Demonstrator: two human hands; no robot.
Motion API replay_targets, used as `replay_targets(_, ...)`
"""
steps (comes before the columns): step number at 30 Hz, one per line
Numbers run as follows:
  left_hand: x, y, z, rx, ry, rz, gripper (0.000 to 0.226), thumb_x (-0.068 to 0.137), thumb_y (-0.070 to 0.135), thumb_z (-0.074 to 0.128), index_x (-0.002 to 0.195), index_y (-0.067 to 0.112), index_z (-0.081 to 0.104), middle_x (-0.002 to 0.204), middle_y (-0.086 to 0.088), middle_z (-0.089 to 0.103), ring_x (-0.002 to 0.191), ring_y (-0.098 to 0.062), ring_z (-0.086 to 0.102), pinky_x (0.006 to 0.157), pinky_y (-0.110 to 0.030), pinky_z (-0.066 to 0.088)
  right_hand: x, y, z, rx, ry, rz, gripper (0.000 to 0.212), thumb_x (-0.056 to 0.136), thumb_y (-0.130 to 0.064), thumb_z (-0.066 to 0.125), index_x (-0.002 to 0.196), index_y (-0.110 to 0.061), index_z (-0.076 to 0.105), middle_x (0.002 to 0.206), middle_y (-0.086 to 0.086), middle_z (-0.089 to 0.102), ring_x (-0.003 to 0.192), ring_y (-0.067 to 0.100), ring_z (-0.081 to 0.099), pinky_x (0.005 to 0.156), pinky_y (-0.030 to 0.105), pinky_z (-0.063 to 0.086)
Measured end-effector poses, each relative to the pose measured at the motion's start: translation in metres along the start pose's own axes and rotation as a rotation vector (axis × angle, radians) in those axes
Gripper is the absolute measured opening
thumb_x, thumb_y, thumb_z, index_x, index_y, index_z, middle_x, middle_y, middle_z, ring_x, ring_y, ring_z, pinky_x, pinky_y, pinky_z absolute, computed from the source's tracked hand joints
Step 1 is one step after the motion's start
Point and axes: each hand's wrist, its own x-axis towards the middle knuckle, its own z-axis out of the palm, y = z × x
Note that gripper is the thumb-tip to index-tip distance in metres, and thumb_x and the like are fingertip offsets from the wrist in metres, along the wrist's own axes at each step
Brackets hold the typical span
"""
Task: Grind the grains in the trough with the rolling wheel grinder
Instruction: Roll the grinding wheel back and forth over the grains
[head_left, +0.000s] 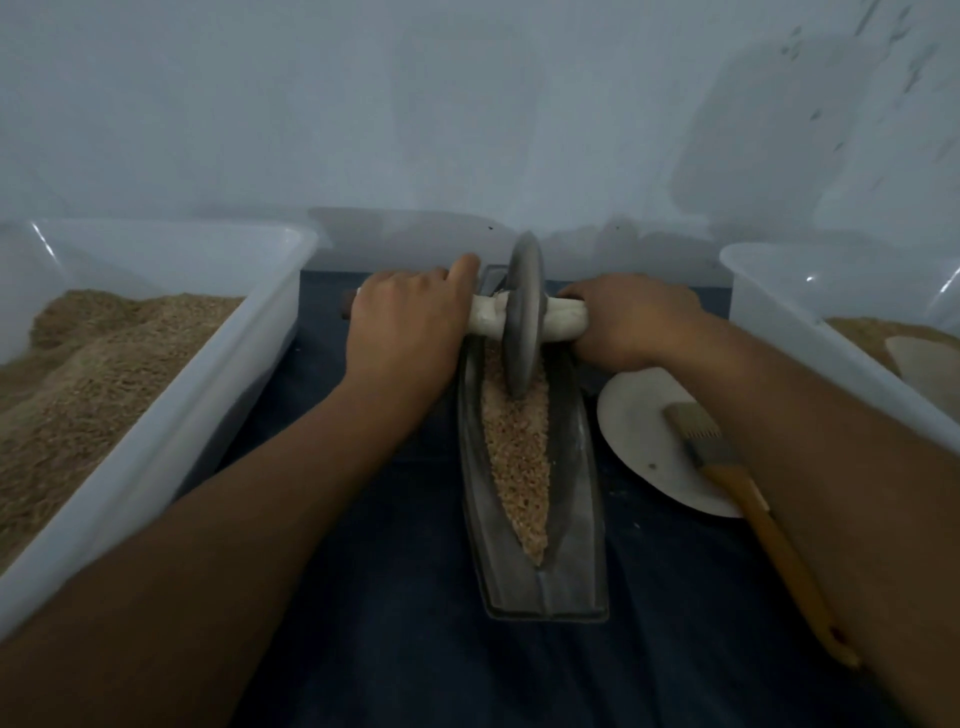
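- Trough (582, 467) w/ grains (519, 452): long axis runs near-to-far.
- Wheel (523, 317) upright at far end, axle (485, 316) crosswise.
- Left hand (405, 322) & right hand (628, 319) both wrapped tight on axle ends.

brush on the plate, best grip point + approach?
Take the brush by its yellow handle, which overhangs the white plate toward the person. Come from above on the near right side, probably with the right hand, once it lets go of the grinder axle; the bristles lie flat on the plate.

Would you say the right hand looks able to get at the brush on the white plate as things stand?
Probably yes. The brush lies uncovered on the plate, just beneath the right forearm, but the right hand is shut around the grinder's axle and would have to let go first.
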Motion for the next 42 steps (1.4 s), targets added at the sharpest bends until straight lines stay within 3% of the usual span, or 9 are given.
replay_targets(7,-0.003,0.003,-0.003,0.013,0.032,0.015,0.034,0.089,0.021,0.063,0.122,0.021,0.053,0.083,0.001,0.064,0.07,-0.022,0.06,0.061,-0.033,0.03,-0.011,-0.002,0.002,0.021,0.002,0.031,0.042,0.07,-0.038,0.069,0.111,-0.042,0.063,0.094,-0.008,0.064,0.074,0.016,0.054,0.052,0.025,0.031)
replay_targets(11,-0.019,0.003,-0.009,-0.036,0.058,0.025,0.03,0.086,0.022,0.066,0.115,0.02,0.056,0.084,0.001,0.065,0.071,-0.021,0.061,0.064,-0.032,0.032,-0.029,-0.006,0.008,-0.029,0.122,0.021,0.034,0.076,-0.039,0.065,0.11,-0.04,0.062,0.097,-0.006,0.066,0.08,0.021,0.059,0.052,0.026,0.031)
replay_targets(17,-0.054,-0.001,-0.022,-0.119,0.026,0.005,0.037,0.082,0.017,0.067,0.118,0.016,0.058,0.091,-0.004,0.069,0.078,-0.027,0.064,0.072,-0.039,0.048,-0.065,-0.017,0.008,-0.127,0.292,-0.032,0.024,0.076,-0.034,0.064,0.099,-0.037,0.063,0.08,-0.009,0.062,0.064,0.016,0.046,0.051,0.027,0.022)
replay_targets(19,-0.062,-0.001,-0.03,-0.131,0.023,-0.001,0.035,0.082,0.017,0.065,0.117,0.017,0.058,0.092,-0.003,0.069,0.08,-0.027,0.064,0.073,-0.04,0.048,-0.078,-0.019,0.01,-0.144,0.346,-0.039,0.023,0.078,-0.036,0.065,0.101,-0.038,0.063,0.08,-0.011,0.062,0.062,0.015,0.046,0.052,0.026,0.024)
replay_targets(23,-0.075,0.0,-0.049,-0.124,0.038,0.02,0.034,0.08,0.016,0.067,0.113,0.018,0.06,0.089,-0.001,0.068,0.078,-0.024,0.063,0.072,-0.037,0.047,-0.108,-0.022,0.016,-0.112,0.417,-0.01,0.023,0.081,-0.039,0.067,0.104,-0.038,0.063,0.086,-0.01,0.067,0.073,0.017,0.063,0.062,0.03,0.048)
replay_targets(28,-0.091,0.0,-0.061,-0.146,0.093,0.023,0.037,0.068,0.007,0.079,0.102,0.014,0.067,0.078,-0.003,0.068,0.068,-0.025,0.063,0.064,-0.036,0.046,-0.13,-0.024,0.019,-0.094,0.578,-0.053,0.025,0.072,-0.026,0.075,0.096,-0.029,0.068,0.08,-0.005,0.068,0.069,0.022,0.064,0.06,0.034,0.049)
replay_targets(33,-0.085,0.0,-0.049,-0.123,0.099,0.048,0.036,0.072,0.013,0.076,0.106,0.017,0.064,0.082,-0.002,0.067,0.07,-0.023,0.062,0.065,-0.034,0.044,-0.111,-0.025,0.015,-0.115,0.415,-0.008,0.024,0.079,-0.037,0.07,0.102,-0.034,0.063,0.086,-0.008,0.067,0.075,0.02,0.064,0.069,0.036,0.052)
replay_targets(37,-0.066,0.002,-0.033,-0.094,0.076,0.023,0.026,0.079,0.018,0.069,0.104,0.019,0.061,0.079,0.001,0.064,0.069,-0.021,0.06,0.067,-0.033,0.042,-0.091,-0.019,0.021,-0.119,0.391,0.008,0.026,0.081,-0.038,0.066,0.107,-0.036,0.065,0.087,-0.007,0.068,0.075,0.02,0.063,0.065,0.034,0.053)
replay_targets(42,-0.042,0.003,-0.012,-0.055,0.055,-0.004,0.025,0.086,0.021,0.065,0.109,0.02,0.058,0.083,0.001,0.064,0.071,-0.021,0.06,0.065,-0.033,0.036,-0.06,-0.013,0.02,-0.1,0.322,-0.002,0.03,0.082,-0.037,0.063,0.111,-0.039,0.064,0.092,-0.006,0.068,0.08,0.022,0.064,0.06,0.029,0.038)
